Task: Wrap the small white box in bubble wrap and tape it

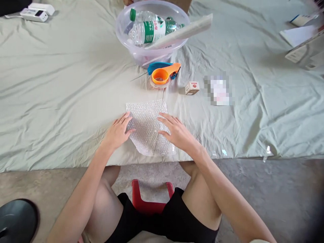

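A sheet of clear bubble wrap [148, 130] lies flat on the cloth near the table's front edge. On its left side rests my left hand [118, 131], fingers spread and fingertips touching the edge. My right hand [177, 130] lies over the right side of the sheet, its fingers apart too. Neither hand grips anything. Beyond the sheet is an orange and blue tape dispenser [165, 72] with a roll of clear tape. To the right of the dispenser stands a small printed box [192, 88].
A translucent plastic basin [152, 50] holds plastic bottles [154, 30] and a long rolled sheet [184, 31]. A blurred-out item [219, 90] lies right of the small box. White devices [36, 12] are at the far left, cartons [306, 50] at the far right. Below me is a red stool [149, 206].
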Available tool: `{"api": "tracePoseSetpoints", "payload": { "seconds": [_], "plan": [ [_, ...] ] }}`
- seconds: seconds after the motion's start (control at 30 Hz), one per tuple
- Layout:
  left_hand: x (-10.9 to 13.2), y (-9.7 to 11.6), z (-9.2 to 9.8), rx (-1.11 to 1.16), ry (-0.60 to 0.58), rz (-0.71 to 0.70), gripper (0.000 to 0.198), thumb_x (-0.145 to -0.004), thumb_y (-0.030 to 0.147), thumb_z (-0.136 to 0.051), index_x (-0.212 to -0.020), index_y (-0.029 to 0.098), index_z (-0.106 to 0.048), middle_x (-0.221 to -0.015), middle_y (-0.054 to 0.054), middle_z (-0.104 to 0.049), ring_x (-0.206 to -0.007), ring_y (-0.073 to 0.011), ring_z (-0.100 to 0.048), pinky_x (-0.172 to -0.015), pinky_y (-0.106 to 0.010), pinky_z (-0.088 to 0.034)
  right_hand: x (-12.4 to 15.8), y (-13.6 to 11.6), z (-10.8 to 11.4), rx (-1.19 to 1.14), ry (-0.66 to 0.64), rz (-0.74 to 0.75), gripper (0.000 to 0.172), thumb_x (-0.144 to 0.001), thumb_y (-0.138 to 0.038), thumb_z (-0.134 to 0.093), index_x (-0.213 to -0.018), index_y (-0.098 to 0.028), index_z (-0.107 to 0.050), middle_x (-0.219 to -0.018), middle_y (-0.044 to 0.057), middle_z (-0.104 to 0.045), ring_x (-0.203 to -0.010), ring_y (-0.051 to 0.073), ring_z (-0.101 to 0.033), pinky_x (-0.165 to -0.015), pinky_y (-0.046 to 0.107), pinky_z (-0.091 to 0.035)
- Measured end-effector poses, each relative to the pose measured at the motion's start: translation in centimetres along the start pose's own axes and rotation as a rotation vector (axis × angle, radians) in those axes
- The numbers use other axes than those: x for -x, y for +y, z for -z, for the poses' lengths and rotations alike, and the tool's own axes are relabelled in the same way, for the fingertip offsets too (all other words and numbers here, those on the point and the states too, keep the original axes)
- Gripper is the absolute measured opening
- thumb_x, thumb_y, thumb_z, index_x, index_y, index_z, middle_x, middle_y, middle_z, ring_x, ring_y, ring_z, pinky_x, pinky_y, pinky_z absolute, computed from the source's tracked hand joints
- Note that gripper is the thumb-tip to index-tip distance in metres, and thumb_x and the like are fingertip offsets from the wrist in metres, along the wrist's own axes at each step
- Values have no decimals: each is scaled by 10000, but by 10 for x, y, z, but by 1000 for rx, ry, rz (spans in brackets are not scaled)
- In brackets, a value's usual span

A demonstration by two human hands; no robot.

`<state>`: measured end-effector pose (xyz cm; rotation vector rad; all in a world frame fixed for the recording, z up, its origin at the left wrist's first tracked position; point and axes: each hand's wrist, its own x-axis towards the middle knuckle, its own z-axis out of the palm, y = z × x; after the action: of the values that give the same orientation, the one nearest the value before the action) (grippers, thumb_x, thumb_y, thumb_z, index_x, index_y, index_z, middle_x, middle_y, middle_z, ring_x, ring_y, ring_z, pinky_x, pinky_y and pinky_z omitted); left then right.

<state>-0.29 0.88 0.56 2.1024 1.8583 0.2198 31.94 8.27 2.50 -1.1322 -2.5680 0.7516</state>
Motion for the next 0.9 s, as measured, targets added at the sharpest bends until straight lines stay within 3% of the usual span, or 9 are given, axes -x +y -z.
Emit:
{"api": "tracePoseSetpoints", "payload": {
  "seconds": [0.1, 0.2, 0.43, 0.57, 0.67, 0.8, 0.9],
  "plan": [
    [7, -3, -2, -16, -66, -35, 877, -1097, 518, -743, -1810, 158, -382, -1940, -187, -264, -1818, -389, -269, -1441, -582, -379, 10, 2, -19, 53, -137, -54, 870, -1058, -432, -793, -1822, -272, -409, -1951, 145, -286, -1821, 397, -274, -1460, 699, -328],
    [15, -5, -4, -33, -85, -73, 971, -1083, 538, -776, -1843, 152, -312, -1952, -182, -213, -1832, -381, -216, -1472, -575, -316, 15, 14, -20, 71, -161, -57, 988, -1008, -490, -870, -1839, -274, -381, -1955, 143, -274, -1824, 410, -258, -1476, 702, -285],
    [30, -13, -7, -52, -75, -111, 765, -1150, 528, -674, -1809, 240, -413, -1907, -144, -378, -1801, -356, -330, -1456, -585, -334, 18, 24, -13, 57, -110, -37, 920, -992, -476, -882, -1795, -327, -460, -1854, 123, -485, -1729, 448, -446, -1401, 734, -414],
    [30, -22, -11, -27, -61, -145, 899, -1100, 623, -724, -1816, 207, -376, -1899, -163, -393, -1799, -370, -326, -1455, -576, -324, 14, 28, -14, 64, -99, -57, 842, -958, -533, -915, -1688, -296, -568, -1911, 139, -384, -1779, 470, -349, -1414, 756, -365],
    [25, -22, -10, -18, -15, -164, 1040, -1041, 728, -754, -1818, 164, -353, -1844, -210, -464, -1730, -418, -428, -1424, -580, -360, 6, 31, -13, 71, -90, -48, 785, -929, -560, -939, -1591, -277, -628, -1945, 140, -302, -1746, 478, -410, -1392, 739, -393],
    [9, -7, -7, -54, 36, -147, 1006, -1102, 755, -623, -1844, 156, -302, -1680, -232, -602, -1500, -432, -618, -1308, -600, -468, -7, 39, -8, 85, -74, -27, 992, -883, -567, -971, -1714, -259, -526, -1897, 168, -407, -1695, 477, -486, -1380, 732, -402],
    [-2, 3, -10, -129, 66, -111, 973, -1119, 742, -594, -1796, 73, -391, -1625, -291, -621, -1476, -467, -624, -1272, -624, -491, -12, 44, -5, 121, -95, -24, 1164, -852, -596, -989, -1804, -251, -416, -1912, 176, -374, -1759, 471, -386, -1418, 740, -347]
  ]
}}
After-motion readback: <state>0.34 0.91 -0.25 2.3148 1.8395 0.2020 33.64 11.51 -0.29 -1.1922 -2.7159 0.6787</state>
